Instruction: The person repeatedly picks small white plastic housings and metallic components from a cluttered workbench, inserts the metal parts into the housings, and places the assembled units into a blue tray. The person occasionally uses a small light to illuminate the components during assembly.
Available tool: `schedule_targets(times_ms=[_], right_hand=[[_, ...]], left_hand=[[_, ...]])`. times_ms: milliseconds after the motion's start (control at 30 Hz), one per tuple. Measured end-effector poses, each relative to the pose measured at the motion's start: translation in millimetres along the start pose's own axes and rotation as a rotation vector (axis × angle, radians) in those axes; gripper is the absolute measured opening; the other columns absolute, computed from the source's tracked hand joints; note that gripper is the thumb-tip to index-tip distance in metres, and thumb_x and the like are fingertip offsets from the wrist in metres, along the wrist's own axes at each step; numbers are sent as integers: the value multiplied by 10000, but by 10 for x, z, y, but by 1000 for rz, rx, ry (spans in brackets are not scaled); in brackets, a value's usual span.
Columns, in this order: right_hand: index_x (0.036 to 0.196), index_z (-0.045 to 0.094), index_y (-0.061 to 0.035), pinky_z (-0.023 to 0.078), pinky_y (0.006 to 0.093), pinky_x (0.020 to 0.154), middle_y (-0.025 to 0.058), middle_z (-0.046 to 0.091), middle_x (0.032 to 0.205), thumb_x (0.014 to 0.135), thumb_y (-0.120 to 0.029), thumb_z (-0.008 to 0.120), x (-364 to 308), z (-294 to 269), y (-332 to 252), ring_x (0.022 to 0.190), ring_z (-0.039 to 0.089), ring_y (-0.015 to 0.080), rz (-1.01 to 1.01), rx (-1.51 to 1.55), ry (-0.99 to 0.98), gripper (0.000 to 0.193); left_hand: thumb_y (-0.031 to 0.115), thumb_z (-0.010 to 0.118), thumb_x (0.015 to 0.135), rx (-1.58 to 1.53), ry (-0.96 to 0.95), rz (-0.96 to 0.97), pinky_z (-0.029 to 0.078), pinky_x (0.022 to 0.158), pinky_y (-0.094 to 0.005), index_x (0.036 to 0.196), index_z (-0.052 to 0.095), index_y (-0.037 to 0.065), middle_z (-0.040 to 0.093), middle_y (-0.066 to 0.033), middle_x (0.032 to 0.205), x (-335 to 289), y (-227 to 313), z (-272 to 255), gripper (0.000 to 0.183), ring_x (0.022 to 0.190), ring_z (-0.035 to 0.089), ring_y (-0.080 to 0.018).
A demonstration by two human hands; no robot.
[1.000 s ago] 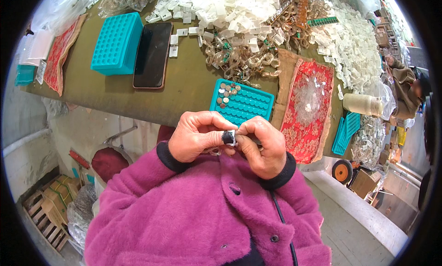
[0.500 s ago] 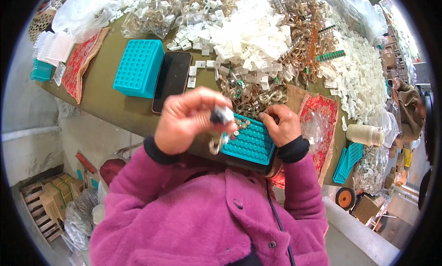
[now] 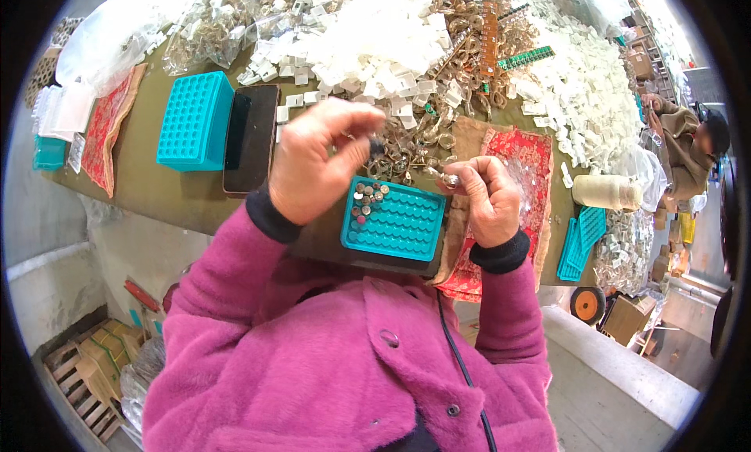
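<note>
My left hand is raised left of the small teal tray, its fingers curled and slightly blurred. A small dark piece sits at its thumb and fingertips; its kind cannot be made out. On the right, my right hand pinches a small shiny metal piece between thumb and forefinger, just above the tray's far right corner. The teal tray has rows of round hollows. Several small round pieces, silvery, brown and one pinkish, lie in its left end.
Beyond my hands lie heaps of small white plastic boxes and gold-toned metal pieces. A teal tray stack and a dark flat panel lie left. Red patterned cloth, a jar and more teal trays are right.
My left hand has risen from over the tray; the white piece and hanging metal loop at it no longer show there. My right hand has come off the tray edge and now pinches a shiny piece.
</note>
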State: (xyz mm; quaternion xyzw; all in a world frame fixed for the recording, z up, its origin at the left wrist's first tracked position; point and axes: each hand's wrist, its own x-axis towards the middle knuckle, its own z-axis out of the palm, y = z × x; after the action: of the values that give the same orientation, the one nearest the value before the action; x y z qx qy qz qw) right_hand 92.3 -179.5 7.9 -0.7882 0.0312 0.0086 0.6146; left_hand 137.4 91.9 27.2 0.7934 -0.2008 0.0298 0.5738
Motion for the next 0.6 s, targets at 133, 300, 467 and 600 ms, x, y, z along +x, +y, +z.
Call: schedule_targets(times_ms=[133, 300, 467, 600], right_hand=[[1121, 615, 42, 622, 325, 787, 140, 731, 1086, 1097, -74, 554, -148, -29, -29, 903, 763, 225, -91, 293, 42, 133], [1068, 658, 11, 590, 274, 726, 96, 736, 1000, 1060, -49, 608, -261, -295, 169, 837, 719, 146, -162, -101, 187, 79], [1049, 673, -11, 553, 252, 745, 33, 717, 960, 1019, -41, 659, -646, -470, 346, 814, 646, 75, -23, -272, 231, 45], [1020, 622, -15, 535, 247, 730, 86, 717, 1067, 1014, 19, 623, -880, -495, 237, 915, 667, 114, -128, 15, 252, 35]], left_hand=[[-157, 637, 865, -164, -69, -166, 612, 812, -278, 1314, 657, -20, 618, -109, 1263, -244, 159, 249, 470, 1036, 707, -170], [-164, 619, 895, -283, -177, -239, 664, 795, -304, 1406, 570, -25, 564, -135, 1314, -342, 241, 474, 532, 983, 735, -183], [-155, 618, 903, -282, -268, -212, 680, 778, -328, 1392, 564, -48, 573, -140, 1293, -448, 322, 712, 504, 958, 742, -189], [-143, 591, 911, -316, -341, -246, 663, 755, -315, 1445, 502, -59, 590, -186, 1354, -511, 429, 916, 548, 950, 756, -205]])
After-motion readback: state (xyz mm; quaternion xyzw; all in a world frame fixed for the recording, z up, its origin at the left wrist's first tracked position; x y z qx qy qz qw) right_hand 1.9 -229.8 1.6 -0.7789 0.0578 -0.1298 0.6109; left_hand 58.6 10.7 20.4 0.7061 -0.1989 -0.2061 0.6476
